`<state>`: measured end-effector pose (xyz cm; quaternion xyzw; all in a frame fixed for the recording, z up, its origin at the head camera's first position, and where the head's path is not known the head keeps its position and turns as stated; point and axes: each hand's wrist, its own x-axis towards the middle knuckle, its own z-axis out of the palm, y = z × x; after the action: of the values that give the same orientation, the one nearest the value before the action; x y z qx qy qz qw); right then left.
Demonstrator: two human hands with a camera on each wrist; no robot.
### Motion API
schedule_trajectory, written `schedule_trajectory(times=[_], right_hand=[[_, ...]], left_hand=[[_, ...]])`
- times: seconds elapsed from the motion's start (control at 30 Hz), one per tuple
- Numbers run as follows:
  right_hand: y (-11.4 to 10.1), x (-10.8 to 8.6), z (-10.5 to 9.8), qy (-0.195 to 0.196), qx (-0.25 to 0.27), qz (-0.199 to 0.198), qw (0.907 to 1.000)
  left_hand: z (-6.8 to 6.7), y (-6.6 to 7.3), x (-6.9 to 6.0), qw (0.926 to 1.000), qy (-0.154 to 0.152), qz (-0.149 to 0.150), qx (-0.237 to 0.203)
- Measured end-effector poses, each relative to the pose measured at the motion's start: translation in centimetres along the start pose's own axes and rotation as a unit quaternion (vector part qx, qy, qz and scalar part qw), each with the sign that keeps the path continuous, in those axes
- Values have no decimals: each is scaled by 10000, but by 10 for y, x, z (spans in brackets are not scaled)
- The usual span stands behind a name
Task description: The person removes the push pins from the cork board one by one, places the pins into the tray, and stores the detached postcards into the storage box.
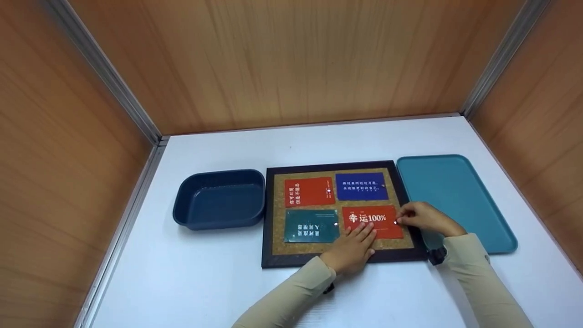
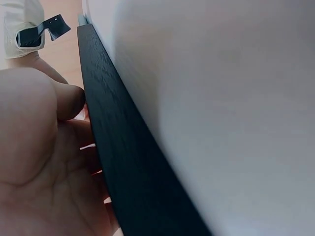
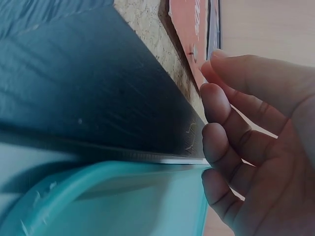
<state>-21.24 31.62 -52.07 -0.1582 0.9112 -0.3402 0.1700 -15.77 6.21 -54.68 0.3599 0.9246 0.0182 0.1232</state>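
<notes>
Head — left hand (image 1: pixel 353 248) part-hides card (image 1: pixel 385 228); tray (image 1: pixel 455 191) perhaps touching corkboard (image 1: pixel 300 248).

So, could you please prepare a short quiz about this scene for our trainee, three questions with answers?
1. Count: how many cards lie on the corkboard?
2. True or false: the left grip rests on the red card printed "100%".
3. Fill in: in the head view, the dark blue bin stands to the ___ of the corkboard, and the teal tray to its ___.

Key: 1. Four. 2. True. 3. left; right.
</notes>
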Motion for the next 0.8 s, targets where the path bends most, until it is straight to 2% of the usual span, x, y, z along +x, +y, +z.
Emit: schedule_trajectory(times=[0.23,0.8], right_hand=[[2,2,2,38,-143,-41,9999],[2,5,6,71,-59,64,9999]], left_hand=[[-2,-1,0,9999,107,116,64],[-4,-2,-1,9999,-94,69,60]])
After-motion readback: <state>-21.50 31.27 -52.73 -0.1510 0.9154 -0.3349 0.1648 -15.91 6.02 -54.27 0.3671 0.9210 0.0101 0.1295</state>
